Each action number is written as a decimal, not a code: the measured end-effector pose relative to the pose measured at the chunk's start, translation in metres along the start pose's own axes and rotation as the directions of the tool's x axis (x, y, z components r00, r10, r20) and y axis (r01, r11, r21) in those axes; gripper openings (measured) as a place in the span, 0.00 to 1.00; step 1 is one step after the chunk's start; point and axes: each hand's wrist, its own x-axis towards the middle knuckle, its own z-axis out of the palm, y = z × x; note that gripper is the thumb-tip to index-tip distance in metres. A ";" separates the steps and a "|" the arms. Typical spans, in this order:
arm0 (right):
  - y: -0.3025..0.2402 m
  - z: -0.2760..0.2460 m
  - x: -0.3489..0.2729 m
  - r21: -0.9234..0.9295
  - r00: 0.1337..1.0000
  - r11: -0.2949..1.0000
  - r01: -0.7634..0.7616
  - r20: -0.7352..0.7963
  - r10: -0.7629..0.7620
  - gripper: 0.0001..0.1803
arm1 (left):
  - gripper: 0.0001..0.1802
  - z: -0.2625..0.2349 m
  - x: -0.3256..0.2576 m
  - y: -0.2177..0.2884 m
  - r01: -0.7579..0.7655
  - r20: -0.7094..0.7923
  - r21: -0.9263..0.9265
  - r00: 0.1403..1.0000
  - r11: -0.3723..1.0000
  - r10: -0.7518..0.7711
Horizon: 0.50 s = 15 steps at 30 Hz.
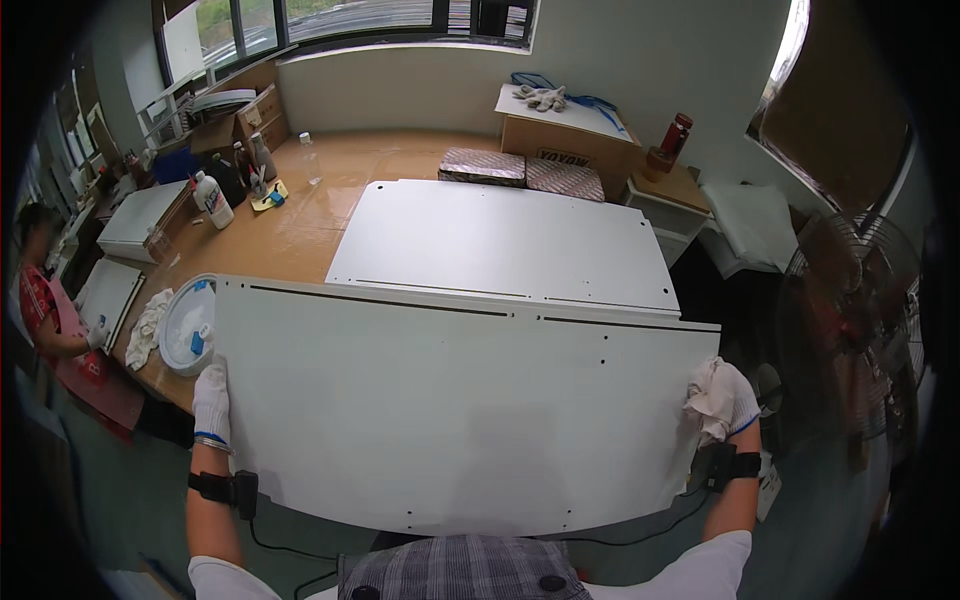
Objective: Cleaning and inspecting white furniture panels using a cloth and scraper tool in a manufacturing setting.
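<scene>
A large white panel (450,400) with dark slots along its far edge and several small holes spans the space in front of me. My left hand (211,400), in a white knit glove, grips its left edge; some fingers are hidden. At the right edge my gloved right hand (738,400) is closed on a pale pinkish cloth (711,398), which lies against the panel. Whether that hand also grips the panel is hard to see. Beyond lies a second white panel (500,240) on the brown work table (390,155), partly behind the near one.
A round white lid or tub (187,325) holding blue bits sits by the left corner, beside a rag (150,328). Bottles (214,200) stand farther back. Two patterned blocks (525,172) border the far panel. At right is a fan (850,320); at left, another person (65,320).
</scene>
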 end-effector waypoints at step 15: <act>0.091 -0.022 -0.017 0.921 0.886 -0.015 0.388 -0.369 0.280 0.18 | 0.40 0.090 -0.046 0.119 -0.497 -0.489 -0.535 0.842 0.683 0.229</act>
